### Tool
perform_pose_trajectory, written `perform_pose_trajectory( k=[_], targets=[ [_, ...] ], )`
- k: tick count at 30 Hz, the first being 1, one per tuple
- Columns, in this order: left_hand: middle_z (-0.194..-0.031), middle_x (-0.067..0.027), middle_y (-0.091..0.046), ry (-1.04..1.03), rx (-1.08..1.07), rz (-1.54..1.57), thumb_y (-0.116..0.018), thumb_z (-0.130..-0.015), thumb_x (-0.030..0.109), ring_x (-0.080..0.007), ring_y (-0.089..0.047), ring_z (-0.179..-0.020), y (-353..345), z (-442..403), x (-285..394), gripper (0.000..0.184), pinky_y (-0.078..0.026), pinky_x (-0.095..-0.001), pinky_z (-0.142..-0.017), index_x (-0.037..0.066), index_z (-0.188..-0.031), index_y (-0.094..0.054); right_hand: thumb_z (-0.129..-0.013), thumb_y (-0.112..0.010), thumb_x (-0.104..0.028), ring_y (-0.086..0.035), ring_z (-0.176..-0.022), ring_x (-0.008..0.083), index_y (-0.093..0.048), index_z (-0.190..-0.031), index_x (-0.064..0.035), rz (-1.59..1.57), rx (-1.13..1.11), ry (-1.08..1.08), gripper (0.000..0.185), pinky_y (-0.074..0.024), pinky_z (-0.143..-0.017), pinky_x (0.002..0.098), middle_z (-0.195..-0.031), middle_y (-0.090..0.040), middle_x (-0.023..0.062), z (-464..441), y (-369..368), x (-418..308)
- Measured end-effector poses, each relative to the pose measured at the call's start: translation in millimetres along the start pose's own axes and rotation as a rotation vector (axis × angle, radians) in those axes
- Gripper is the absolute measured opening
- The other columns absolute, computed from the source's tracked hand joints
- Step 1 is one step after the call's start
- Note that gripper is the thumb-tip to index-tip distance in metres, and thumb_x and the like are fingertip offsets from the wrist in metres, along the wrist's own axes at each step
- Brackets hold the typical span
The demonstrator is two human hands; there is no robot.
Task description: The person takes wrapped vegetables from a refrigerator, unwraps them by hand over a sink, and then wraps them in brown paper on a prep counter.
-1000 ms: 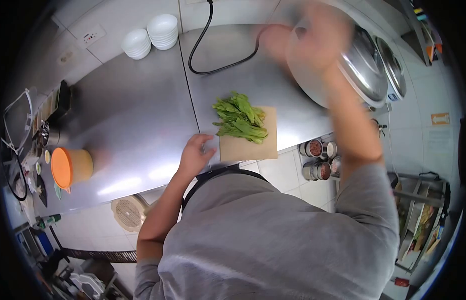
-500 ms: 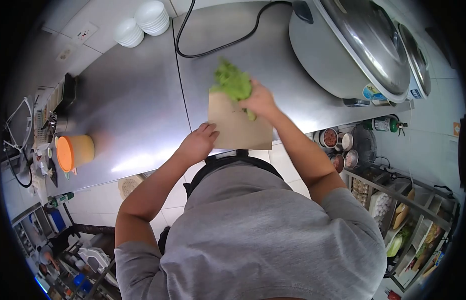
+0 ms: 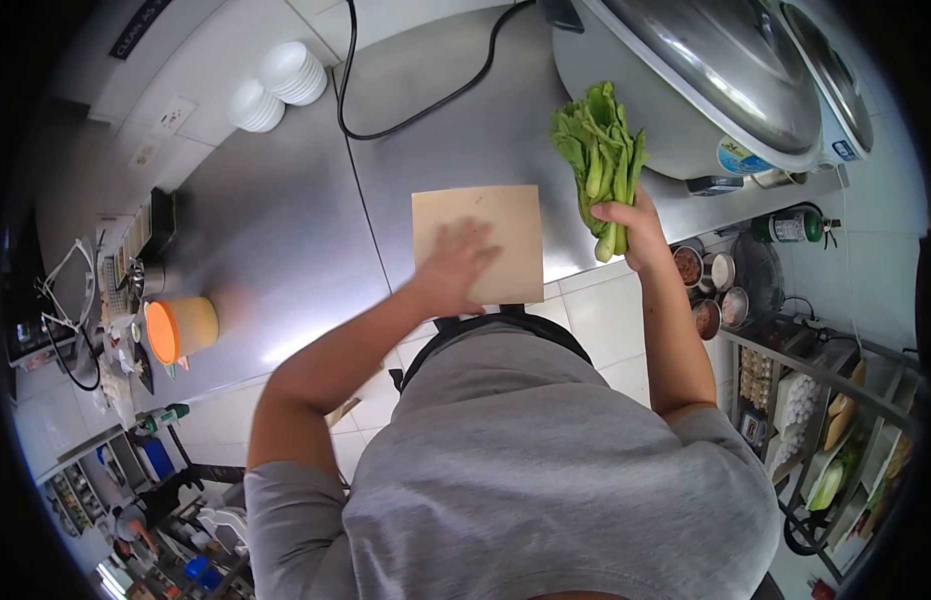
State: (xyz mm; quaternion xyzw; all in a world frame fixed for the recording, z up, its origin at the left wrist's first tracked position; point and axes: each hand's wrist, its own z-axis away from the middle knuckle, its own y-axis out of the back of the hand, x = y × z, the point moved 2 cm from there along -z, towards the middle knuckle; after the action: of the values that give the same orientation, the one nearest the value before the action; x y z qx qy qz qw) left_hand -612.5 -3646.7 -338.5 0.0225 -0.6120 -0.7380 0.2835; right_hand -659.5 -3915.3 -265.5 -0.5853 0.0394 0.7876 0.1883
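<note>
My right hand grips a bunch of leafy greens by its pale stems, with the leaves pointing away from me. The bunch is up off the steel counter, in front of a big grey cooker. A flat tan square board lies at the counter's front edge, close to my waist; I cannot tell if it is wood or thick paper. Over its left half my left hand is stretched out, fingers spread and slightly blurred, holding nothing. Part of the board is hidden beneath that hand.
A large lidded cooker fills the back right, and a black cable loops across the counter. Stacked white bowls stand by the wall. An orange-lidded tub sits at left. Metal bowls and a shelf rack are at right.
The greens, in my right hand, have moved from above the board to the right, off it. My left hand has shifted from the board's left edge onto its surface, with fingers spreading.
</note>
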Motion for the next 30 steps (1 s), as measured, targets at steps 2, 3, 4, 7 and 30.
perform_pose_trajectory(
  k=[2,3,4,7,30],
  targets=[
    [-0.151,-0.0221,-0.025,-0.029,-0.041,-0.084,-0.077,-0.072,0.036,-0.044,-0.019,-0.14,0,-13,19,0.084,-0.022,-0.0504,-0.114,0.012,-0.142,-0.039,-0.065,-0.072,-0.01,-0.057,-0.091,0.0209,-0.05,-0.121,0.0011,-0.036,0.019,0.005,0.061,-0.0468,-0.082,0.0321,-0.102,-0.059,0.0096,3,5,4],
    [-0.151,-0.0221,-0.024,0.001,-0.068,-0.111,-0.077,-0.072,0.038,-0.0439,-0.018,-0.141,0,-18,24,0.087,-0.022,-0.0492,-0.114,0.013,-0.144,-0.037,-0.065,-0.072,-0.01,-0.057,-0.092,0.0209,-0.05,-0.121,0.0012,-0.05,0.033,0.008,0.061,-0.0467,-0.082,0.0322,-0.102,-0.059,0.0096,4,9,5],
    [-0.152,-0.0222,-0.023,0.031,-0.097,-0.137,-0.078,-0.071,0.039,-0.0438,-0.017,-0.141,0,-23,26,0.09,-0.021,-0.0479,-0.115,0.014,-0.146,-0.034,-0.065,-0.072,-0.011,-0.057,-0.092,0.021,-0.05,-0.121,0.0014,-0.044,0.025,0.022,0.062,-0.0465,-0.083,0.0323,-0.103,-0.059,0.0101,7,12,4],
    [-0.152,-0.0218,-0.023,0.071,-0.087,0.048,-0.074,-0.075,0.042,-0.0446,-0.018,-0.141,3,-31,0,0.084,-0.025,-0.0467,-0.114,0.014,-0.145,-0.036,-0.064,-0.072,-0.011,-0.057,-0.093,0.0213,-0.05,-0.122,0.0018,-0.041,0.031,0.015,0.063,-0.0462,-0.083,0.0322,-0.104,-0.059,0.0103,15,21,1],
    [-0.111,-0.0103,-0.066,0.484,0.014,0.852,-0.066,-0.088,0.027,-0.0199,-0.061,-0.108,30,-20,-73,0.033,-0.046,-0.0304,-0.092,0.002,-0.109,-0.065,-0.065,-0.069,-0.011,-0.057,-0.1,0.022,-0.048,-0.126,0.003,-0.09,-0.057,0.014,0.066,-0.0446,-0.088,0.0316,-0.111,-0.059,0.0115,18,-11,12]
  ],
)
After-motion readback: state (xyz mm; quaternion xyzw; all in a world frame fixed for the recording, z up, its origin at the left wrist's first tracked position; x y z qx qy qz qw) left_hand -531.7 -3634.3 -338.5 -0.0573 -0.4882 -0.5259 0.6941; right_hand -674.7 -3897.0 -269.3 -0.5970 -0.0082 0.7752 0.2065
